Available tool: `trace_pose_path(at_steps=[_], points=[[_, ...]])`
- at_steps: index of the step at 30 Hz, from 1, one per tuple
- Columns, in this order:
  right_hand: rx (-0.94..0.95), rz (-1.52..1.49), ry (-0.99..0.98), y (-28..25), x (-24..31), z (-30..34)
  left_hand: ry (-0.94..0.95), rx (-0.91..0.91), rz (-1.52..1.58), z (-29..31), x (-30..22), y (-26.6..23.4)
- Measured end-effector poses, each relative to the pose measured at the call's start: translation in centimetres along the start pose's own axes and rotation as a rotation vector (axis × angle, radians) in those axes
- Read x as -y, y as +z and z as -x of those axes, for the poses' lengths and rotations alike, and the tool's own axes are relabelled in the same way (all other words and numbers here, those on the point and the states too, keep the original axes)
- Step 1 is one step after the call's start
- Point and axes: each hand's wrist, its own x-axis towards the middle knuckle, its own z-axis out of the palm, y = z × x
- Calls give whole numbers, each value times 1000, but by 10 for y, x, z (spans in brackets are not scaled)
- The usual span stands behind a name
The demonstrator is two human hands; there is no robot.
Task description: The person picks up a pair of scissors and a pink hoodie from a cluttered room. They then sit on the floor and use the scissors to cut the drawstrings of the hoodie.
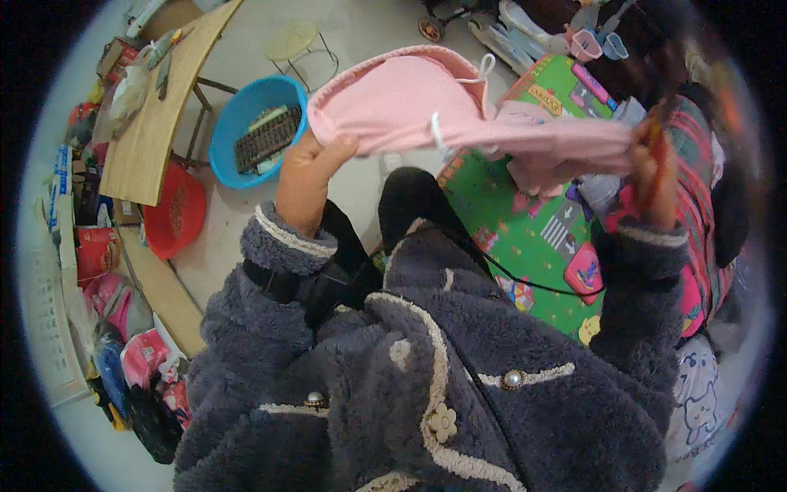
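Note:
A pink hooded garment (402, 98) with white drawstrings is stretched sideways in front of me, up in the air. My left hand (307, 176) is closed on its left end, near the hood's edge, with the thumb on the cloth. At the garment's far right end my right hand (656, 176) is closed round the cloth; its fingers are partly blurred and dark. Folds of the garment hang down in the middle, above a green play mat (484, 197) printed with road markings.
To the left are a blue basin (221, 152) holding a dark slatted object, a red basin (184, 209) and a wooden table (135, 168). Behind stands a small stool (291, 41). Striped fabric (697, 156) lies at the right, and several bags and clothes line the left wall.

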Motion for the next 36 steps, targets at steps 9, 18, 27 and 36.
trace_pose_path(at_steps=[9, 18, 27, 36], points=[[416, 364, 764, 72, -161, 185, -973, 407, -412, 85, 115, -79], [467, 550, 623, 55, -178, 170, -302, 356, -894, -8, 154, -85], [442, 470, 489, 90, -169, 95, -1016, 17, -162, -11, 223, -69], [629, 465, 453, 176, -176, 32, -732, 29, -46, -32, 191, -79]])
